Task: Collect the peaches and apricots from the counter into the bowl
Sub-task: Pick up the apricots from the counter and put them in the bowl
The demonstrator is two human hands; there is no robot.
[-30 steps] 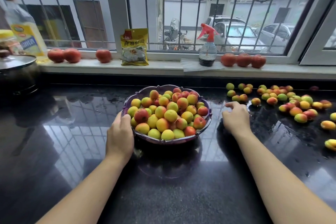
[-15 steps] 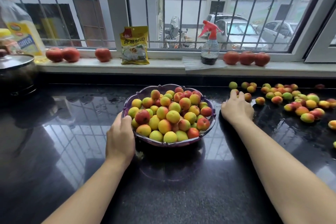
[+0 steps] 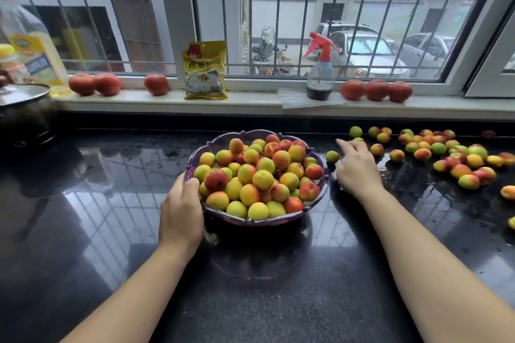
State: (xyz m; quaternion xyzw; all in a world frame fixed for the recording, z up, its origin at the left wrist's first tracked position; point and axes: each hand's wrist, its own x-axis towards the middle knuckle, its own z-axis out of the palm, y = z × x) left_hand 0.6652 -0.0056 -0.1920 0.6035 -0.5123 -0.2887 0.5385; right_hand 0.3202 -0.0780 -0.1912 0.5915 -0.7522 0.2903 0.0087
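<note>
A purple translucent bowl (image 3: 262, 221) stands mid-counter, heaped with small yellow, green and red peaches and apricots (image 3: 259, 175). My left hand (image 3: 181, 209) grips the bowl's left rim, thumb hooked over the edge. My right hand (image 3: 356, 167) lies just right of the bowl, low over the counter, its fingers stretched out and holding nothing. One greenish fruit (image 3: 332, 156) lies between its fingertips and the bowl. Several loose fruits (image 3: 446, 156) are scattered on the counter to the right.
The black glossy counter (image 3: 250, 287) is wet. On the windowsill stand large red fruits (image 3: 94, 83), a yellow packet (image 3: 205, 71), a spray bottle (image 3: 320, 75) and more red fruits (image 3: 376, 89). A lidded pot (image 3: 25, 108) and an oil bottle (image 3: 36, 56) are far left.
My right hand reached back toward the loose fruit, then shifted slightly left. A greenish fruit now lies between it and the bowl. The left hand stays on the rim.
</note>
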